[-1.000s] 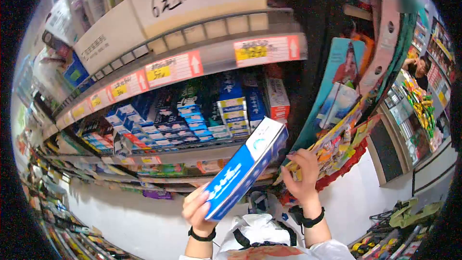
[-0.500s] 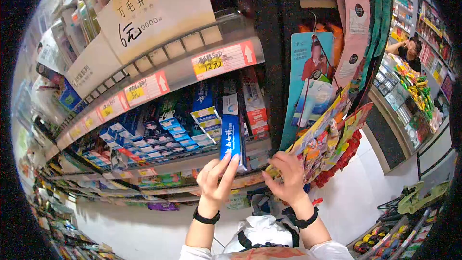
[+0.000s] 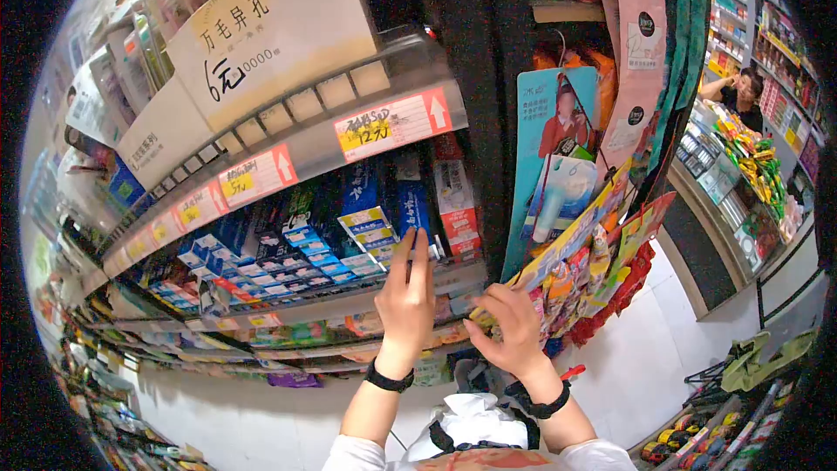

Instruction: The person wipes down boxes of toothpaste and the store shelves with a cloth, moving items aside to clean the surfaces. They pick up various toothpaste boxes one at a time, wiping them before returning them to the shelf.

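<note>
A narrow blue toothpaste box (image 3: 412,202) lies in a row on the shelf, its near end under my left hand (image 3: 407,296). Two fingers of that hand stretch forward onto the box; the thumb is mostly hidden. My right hand (image 3: 510,327) is by the shelf's right corner, fingers bent and thumb held apart, with nothing visible in it. Whether its fingertips touch the shelf edge I cannot tell. To the left of the blue box are yellow-ended boxes (image 3: 373,234), and on its right stand red-and-white boxes (image 3: 459,218).
Price labels (image 3: 392,125) line the shelf edge above. A large price card (image 3: 261,44) leans at upper left. Hanging snack packets (image 3: 571,275) and a teal card pack (image 3: 558,148) are at the right. Beyond a counter (image 3: 711,209) sits a person (image 3: 741,96).
My left hand has moved up and slightly right, and the blue toothpaste box has slid deeper into the shelf. My right hand has shifted slightly down and left. The view has shifted a little.
</note>
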`<state>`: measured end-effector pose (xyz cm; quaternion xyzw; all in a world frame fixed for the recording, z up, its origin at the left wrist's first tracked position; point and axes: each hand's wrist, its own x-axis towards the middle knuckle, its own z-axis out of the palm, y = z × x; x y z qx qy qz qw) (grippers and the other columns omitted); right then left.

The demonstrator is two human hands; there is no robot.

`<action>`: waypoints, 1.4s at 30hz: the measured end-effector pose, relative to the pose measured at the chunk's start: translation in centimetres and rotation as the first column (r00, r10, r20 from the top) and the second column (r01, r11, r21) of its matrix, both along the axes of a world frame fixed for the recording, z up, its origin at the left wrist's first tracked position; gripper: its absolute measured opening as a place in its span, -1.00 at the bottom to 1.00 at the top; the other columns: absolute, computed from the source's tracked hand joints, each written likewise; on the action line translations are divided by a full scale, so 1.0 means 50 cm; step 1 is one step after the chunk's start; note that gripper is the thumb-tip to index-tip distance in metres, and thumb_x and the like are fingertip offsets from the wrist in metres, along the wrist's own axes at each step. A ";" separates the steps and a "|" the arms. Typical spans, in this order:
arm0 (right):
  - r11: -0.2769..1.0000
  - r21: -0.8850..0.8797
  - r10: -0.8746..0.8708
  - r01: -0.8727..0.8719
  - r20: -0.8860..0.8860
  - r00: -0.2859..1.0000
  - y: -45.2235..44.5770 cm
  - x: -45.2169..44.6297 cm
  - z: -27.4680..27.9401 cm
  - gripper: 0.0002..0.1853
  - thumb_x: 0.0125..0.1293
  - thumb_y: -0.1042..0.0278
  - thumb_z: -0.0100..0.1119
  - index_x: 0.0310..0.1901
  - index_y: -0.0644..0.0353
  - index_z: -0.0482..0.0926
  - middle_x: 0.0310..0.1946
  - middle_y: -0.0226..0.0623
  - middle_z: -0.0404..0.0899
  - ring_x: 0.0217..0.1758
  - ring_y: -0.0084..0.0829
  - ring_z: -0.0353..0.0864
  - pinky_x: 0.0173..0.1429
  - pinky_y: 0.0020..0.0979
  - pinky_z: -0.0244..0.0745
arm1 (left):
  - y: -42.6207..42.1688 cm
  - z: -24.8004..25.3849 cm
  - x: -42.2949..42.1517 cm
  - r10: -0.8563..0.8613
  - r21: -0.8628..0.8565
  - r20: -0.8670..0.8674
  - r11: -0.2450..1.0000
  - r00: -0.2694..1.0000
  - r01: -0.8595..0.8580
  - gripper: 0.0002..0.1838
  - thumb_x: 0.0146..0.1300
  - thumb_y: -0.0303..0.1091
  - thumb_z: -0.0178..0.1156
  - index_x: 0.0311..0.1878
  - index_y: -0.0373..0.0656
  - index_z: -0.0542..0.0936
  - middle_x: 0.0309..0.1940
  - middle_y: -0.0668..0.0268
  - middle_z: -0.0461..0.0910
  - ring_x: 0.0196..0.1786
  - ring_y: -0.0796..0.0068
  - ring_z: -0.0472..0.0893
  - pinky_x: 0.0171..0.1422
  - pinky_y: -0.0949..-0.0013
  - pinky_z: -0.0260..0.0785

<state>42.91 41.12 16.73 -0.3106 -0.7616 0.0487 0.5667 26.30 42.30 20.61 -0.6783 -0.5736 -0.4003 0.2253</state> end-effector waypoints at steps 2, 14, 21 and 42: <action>1.000 0.002 0.009 -0.009 -0.001 1.000 0.002 0.000 0.002 -0.57 -0.07 0.43 0.42 -0.09 0.20 0.55 -0.13 -0.18 0.52 -0.19 -0.12 0.51 -0.12 -0.22 0.44 | 0.007 0.006 0.007 0.034 -0.054 -0.004 0.998 0.999 -0.034 -0.40 0.15 -0.49 0.24 0.32 -0.14 0.40 0.24 0.13 0.45 -0.04 0.11 0.65 -0.21 0.28 0.58; 0.999 -0.003 0.033 -0.033 0.004 0.999 0.014 -0.003 -0.006 -0.56 -0.05 0.44 0.41 -0.07 0.16 0.53 -0.10 -0.20 0.50 -0.18 -0.12 0.50 -0.10 -0.23 0.43 | 0.030 0.009 0.022 0.042 -0.269 0.076 0.963 0.996 -0.020 -0.35 0.24 -0.48 0.11 0.42 -0.14 0.22 0.47 0.06 0.10 -0.20 0.03 0.67 -0.40 0.22 0.55; 1.000 -0.011 -0.010 0.011 0.032 0.999 0.015 -0.005 -0.010 -0.60 0.03 0.35 0.40 -0.06 0.12 0.55 -0.09 -0.22 0.54 -0.18 -0.14 0.56 -0.04 -0.20 0.51 | 0.030 0.008 0.017 0.058 -0.301 0.008 0.952 0.998 -0.053 -0.35 0.22 -0.52 0.07 0.41 -0.16 0.23 0.44 0.03 0.14 -0.26 0.03 0.66 -0.45 0.24 0.53; 0.996 -0.073 -0.052 0.059 0.089 0.995 0.008 -0.013 -0.010 -0.58 -0.08 0.45 0.39 -0.10 0.16 0.54 -0.11 -0.20 0.48 -0.10 -0.12 0.46 -0.02 -0.19 0.35 | -0.037 -0.022 -0.054 -0.235 0.323 0.213 0.933 0.949 0.158 -0.40 0.07 -0.60 0.31 0.23 -0.19 0.41 0.15 0.07 0.50 -0.25 0.41 0.57 -0.38 0.56 0.41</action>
